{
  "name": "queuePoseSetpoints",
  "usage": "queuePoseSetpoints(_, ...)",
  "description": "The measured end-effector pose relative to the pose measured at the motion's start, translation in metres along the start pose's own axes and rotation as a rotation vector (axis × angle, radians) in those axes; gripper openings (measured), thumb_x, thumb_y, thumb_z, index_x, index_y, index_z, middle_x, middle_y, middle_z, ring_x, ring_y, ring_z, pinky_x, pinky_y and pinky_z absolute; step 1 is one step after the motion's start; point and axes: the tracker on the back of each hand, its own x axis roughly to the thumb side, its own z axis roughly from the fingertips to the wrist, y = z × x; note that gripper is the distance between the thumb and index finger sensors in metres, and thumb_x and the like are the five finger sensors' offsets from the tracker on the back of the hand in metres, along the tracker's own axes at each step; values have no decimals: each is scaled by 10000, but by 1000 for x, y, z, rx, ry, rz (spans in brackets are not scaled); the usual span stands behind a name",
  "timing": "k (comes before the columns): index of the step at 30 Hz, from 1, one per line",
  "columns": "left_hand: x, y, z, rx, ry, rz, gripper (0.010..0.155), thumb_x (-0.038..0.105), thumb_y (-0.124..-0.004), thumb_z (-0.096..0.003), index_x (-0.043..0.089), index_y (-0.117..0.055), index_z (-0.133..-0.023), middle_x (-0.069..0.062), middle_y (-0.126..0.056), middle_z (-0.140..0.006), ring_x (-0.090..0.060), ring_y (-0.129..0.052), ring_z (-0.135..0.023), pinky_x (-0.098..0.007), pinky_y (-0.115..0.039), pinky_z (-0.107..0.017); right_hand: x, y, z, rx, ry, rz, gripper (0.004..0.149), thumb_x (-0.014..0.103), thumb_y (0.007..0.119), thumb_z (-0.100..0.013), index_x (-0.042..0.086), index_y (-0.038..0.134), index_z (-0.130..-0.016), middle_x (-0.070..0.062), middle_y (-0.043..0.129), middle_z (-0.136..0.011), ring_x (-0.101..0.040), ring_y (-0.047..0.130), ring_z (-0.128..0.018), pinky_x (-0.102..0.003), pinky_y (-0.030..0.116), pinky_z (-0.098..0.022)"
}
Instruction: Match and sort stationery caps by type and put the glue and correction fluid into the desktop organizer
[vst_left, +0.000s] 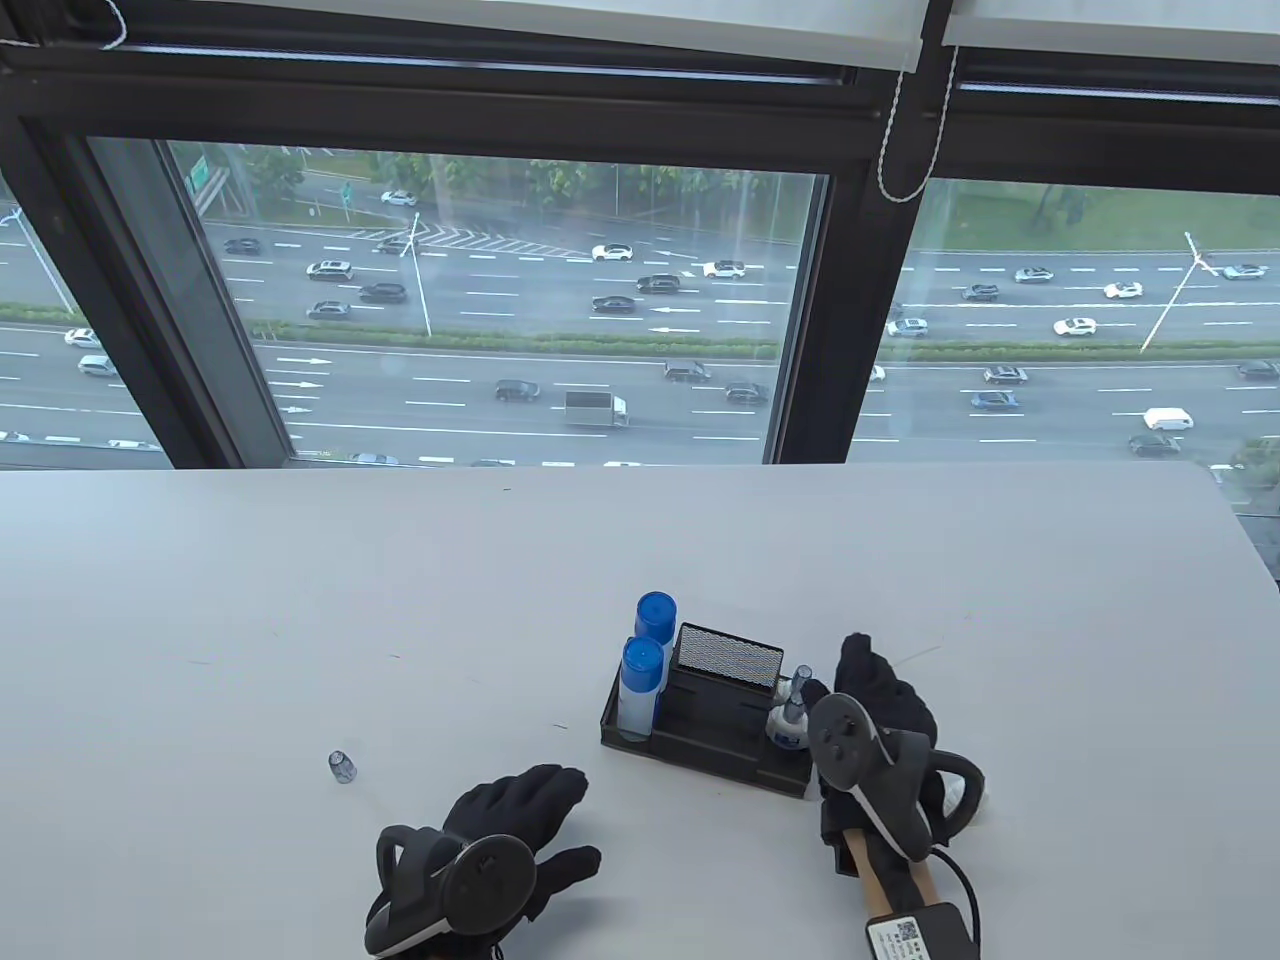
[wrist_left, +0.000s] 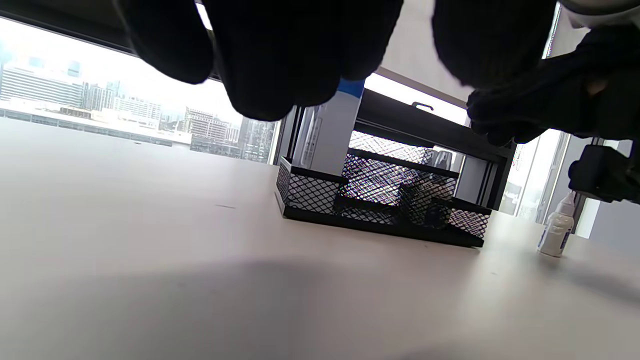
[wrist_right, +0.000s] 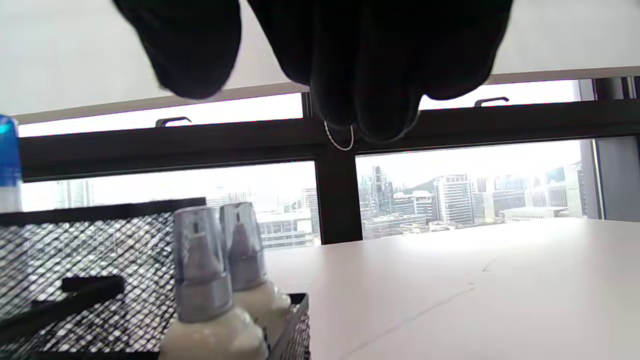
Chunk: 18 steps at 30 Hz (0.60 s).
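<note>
The black mesh organizer (vst_left: 690, 745) stands near the table's front middle. Two glue sticks with blue caps (vst_left: 643, 668) stand in its left compartment. Two white correction fluid bottles with silver caps (wrist_right: 200, 280) stand in its right end (vst_left: 790, 715). My right hand (vst_left: 885, 695) hovers just right of them, fingers relaxed, holding nothing. A third white bottle (wrist_left: 556, 232) stands uncapped on the table right of the organizer. A small grey cap (vst_left: 342, 766) lies alone at the left. My left hand (vst_left: 525, 825) rests spread on the table between the cap and the organizer (wrist_left: 380, 205), empty.
The white table (vst_left: 300, 600) runs back to a large window. A cable and a labelled block (vst_left: 915, 935) trail from my right wrist at the front edge. The table's right edge curves away at the far right.
</note>
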Motion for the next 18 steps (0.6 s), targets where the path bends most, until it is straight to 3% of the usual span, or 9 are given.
queuePoseSetpoints(2, 0, 0, 0, -2, 0, -2, 714, 655, -720, -499, 281, -616, -1099, -44, -754, -1129, -284, -897, -975, -560, -727, -696, -16, -7, -2, 22, 58, 7, 783, 463, 781, -496, 116, 467, -1125, -171, 668, -1061, -377, 786, -893, -566, 643, -681)
queuePoseSetpoints(8, 1, 0, 0, -7, 2, -6, 716, 655, -720, -499, 280, -615, -1100, -46, -757, -1127, -284, -896, -975, -560, -727, -695, -63, 3, 2, 204, 251, 109, 795, 496, 756, -515, 131, 433, -1143, -220, 558, -1124, -445, 711, -950, -602, 604, -697)
queuePoseSetpoints(12, 1, -1, 1, -5, 5, -5, 713, 653, -720, -500, 282, -615, -1099, -46, -754, -1128, -284, -898, -973, -559, -728, -696, -84, 25, 10, 319, 331, 148, 720, 435, 727, -543, 135, 452, -1136, -228, 560, -1122, -430, 755, -921, -585, 635, -681)
queuePoseSetpoints(18, 1, -2, 0, -3, 7, -2, 711, 652, -719, -502, 281, -615, -1099, -43, -755, -1127, -282, -898, -973, -557, -729, -695, -92, 43, 20, 336, 310, 171, 608, 331, 729, -551, 146, 553, -1102, -192, 684, -1063, -358, 859, -835, -528, 715, -634)
